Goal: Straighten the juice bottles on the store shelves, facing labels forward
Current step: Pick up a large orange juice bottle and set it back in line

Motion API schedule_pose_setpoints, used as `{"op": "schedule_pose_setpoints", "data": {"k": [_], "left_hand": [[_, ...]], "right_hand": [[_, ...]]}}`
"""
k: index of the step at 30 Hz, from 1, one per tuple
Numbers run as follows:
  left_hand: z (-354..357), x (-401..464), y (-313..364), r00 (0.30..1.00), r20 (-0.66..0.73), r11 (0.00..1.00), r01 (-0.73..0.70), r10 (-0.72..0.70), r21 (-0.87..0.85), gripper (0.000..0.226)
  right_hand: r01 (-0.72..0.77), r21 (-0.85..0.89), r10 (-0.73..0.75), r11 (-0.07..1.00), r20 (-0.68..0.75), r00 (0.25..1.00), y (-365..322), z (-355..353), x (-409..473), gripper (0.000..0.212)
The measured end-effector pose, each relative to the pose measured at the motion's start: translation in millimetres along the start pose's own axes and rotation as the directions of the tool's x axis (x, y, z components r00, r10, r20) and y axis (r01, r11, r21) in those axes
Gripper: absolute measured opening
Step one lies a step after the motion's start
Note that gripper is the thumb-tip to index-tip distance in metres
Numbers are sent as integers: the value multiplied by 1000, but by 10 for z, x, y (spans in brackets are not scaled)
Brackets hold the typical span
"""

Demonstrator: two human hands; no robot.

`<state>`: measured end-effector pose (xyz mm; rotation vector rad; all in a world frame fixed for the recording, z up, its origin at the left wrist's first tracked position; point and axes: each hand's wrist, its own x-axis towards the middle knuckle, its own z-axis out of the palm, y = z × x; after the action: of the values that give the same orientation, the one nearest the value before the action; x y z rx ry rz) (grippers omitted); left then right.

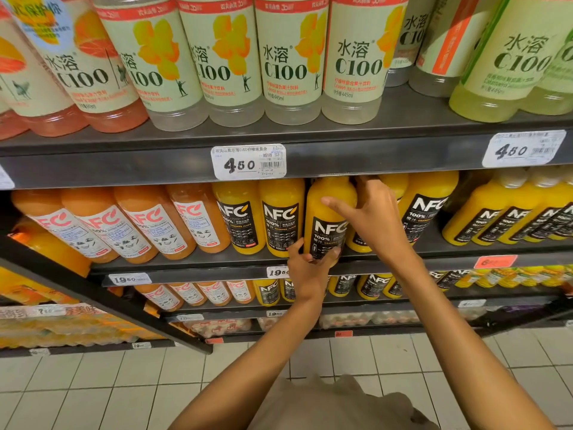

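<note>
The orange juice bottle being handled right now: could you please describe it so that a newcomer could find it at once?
Find the dark shelf edge with the white 4.50 price tag; the row beneath holds yellow bottles with black NFC labels. The orange juice bottle stands below and right of that tag. It alone is held, left hand at its base, right hand near its shoulder.

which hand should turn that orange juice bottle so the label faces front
Left, probably. The left hand grips the base of the NFC orange juice bottle, below its label, so it can twist; the right hand steadies the shoulder.
</note>
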<state>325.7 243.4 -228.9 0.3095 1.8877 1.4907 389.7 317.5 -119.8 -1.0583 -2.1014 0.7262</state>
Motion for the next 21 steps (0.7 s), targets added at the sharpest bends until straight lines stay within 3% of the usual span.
{"op": "schedule_pose_setpoints", "data": {"k": [3,8,16,19,21], "left_hand": [[23,6,44,999,23,999,26,-25,-28,75],[60,18,123,994,81,995,76,-71,-63,64],[-4,-58,277,974,217,997,78,-71,-24,70],[-145,-86,272,963,262,995,80,-62,-55,59],[-289,-82,233,985,172,991,22,2,-135,43]], "right_hand": [[-17,-62,10,998,-98,995,-30,36,-14,50],[-30,-93,21,995,-93,995,-47,75,63,47],[-42,-70,34,997,-120,992,-23,145,117,44],[-71,-68,59,995,-168,984,-60,177,66,51],[-53,-34,41,998,-289,956,-122,227,-31,41]]}}
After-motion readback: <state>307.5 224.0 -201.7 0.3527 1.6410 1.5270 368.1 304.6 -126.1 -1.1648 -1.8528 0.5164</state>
